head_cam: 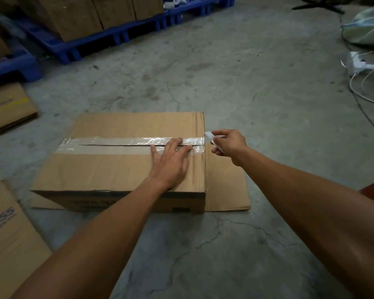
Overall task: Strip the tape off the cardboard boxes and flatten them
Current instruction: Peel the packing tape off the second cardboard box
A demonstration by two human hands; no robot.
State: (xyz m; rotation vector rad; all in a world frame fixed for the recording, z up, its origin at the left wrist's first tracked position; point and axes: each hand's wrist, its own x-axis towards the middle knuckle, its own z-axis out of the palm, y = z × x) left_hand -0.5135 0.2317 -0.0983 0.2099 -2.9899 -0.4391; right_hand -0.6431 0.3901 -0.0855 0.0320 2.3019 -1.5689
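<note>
A brown cardboard box [108,167] stands on the concrete floor, its top seam covered by a strip of clear tape [121,141] running left to right. My left hand [171,160] lies flat on the box top near the right end of the tape, fingers spread. My right hand [229,145] hovers just past the box's right edge, pinching a small white object [209,135], either a tape end or a small cutter; I cannot tell which. A loose flap [227,186] lies flat on the floor to the right of the box.
Flattened cardboard lies at the left [7,108] and lower left [11,240]. Blue pallets [78,46] loaded with boxes line the back. At the right lie a white power strip with cables [358,63] and a pale bag [369,26].
</note>
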